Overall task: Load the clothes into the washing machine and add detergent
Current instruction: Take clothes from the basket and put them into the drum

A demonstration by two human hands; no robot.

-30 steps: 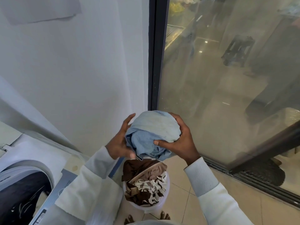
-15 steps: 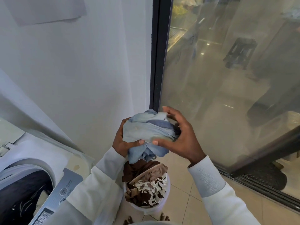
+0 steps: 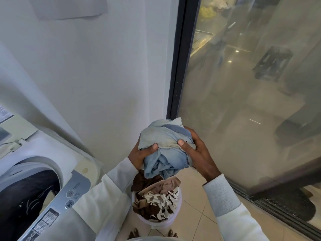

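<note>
A bunched light-blue garment (image 3: 165,146) is held in the air between both hands. My left hand (image 3: 140,154) grips its left side with the thumb pressed into the cloth. My right hand (image 3: 196,152) grips the right side, fingers wrapped behind. Directly below stands a white bucket (image 3: 161,223) on the floor, filled with brown and patterned brown-and-white clothes (image 3: 156,200). The top-loading washing machine (image 3: 34,171) is at the lower left with its dark drum opening (image 3: 24,197) uncovered; something pale lies inside.
The machine's grey control panel (image 3: 69,197) faces me along its front edge. A white wall stands behind. A dark-framed glass door (image 3: 243,101) fills the right side, its track along the tiled floor (image 3: 199,214). My toes show by the bucket.
Both hands have turned and squeezed the blue garment into a tighter bundle. It sits slightly lower and more to the right than a second ago.
</note>
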